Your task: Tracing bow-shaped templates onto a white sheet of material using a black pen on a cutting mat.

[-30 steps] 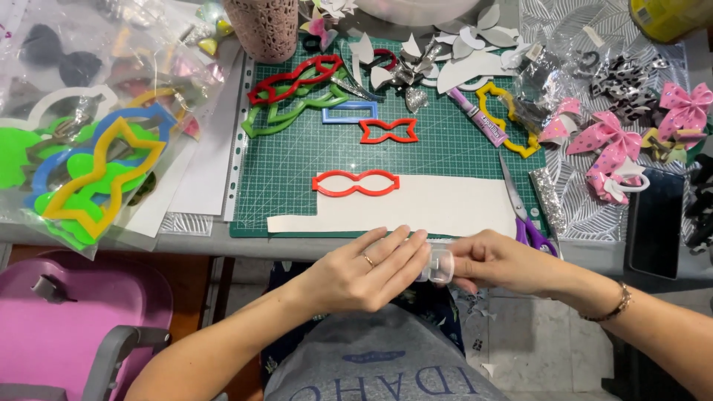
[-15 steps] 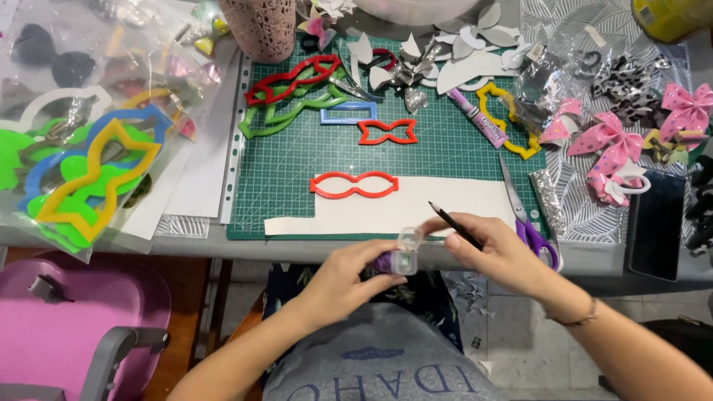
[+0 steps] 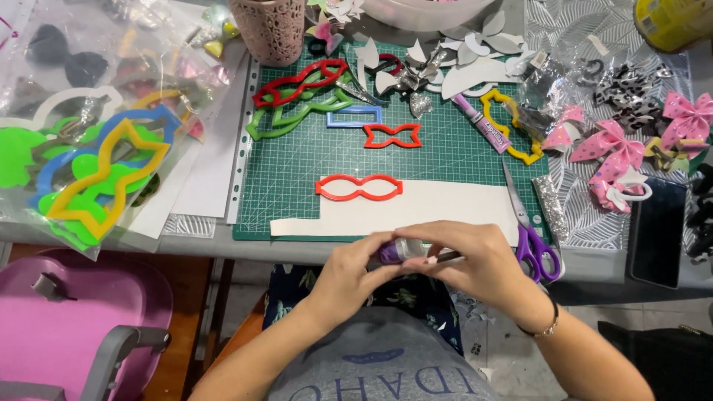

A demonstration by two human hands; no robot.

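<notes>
My left hand [image 3: 347, 273] grips a small bottle with a purple body and clear cap [image 3: 395, 251] just in front of the table edge. My right hand [image 3: 475, 260] closes over the bottle's cap end and also pinches a thin dark pen-like stick [image 3: 444, 259] that pokes toward the bottle. Just beyond my hands a white strip of sheet material [image 3: 416, 212] lies on the green cutting mat [image 3: 297, 167]. A red bow-shaped template [image 3: 359, 187] rests on the strip's upper left edge.
Purple-handled scissors [image 3: 533, 241] lie right of my hands. More red, green, blue and yellow templates sit on the mat; a clear bag of templates [image 3: 89, 163] is left. Pink bows [image 3: 616, 148] and a dark phone [image 3: 657, 230] are right. A pink chair [image 3: 74, 327] stands lower left.
My hands came back together: half a second ago the right hand held the stick raised over the white strip; now it has dropped onto the bottle's cap end, stick lying nearly flat.
</notes>
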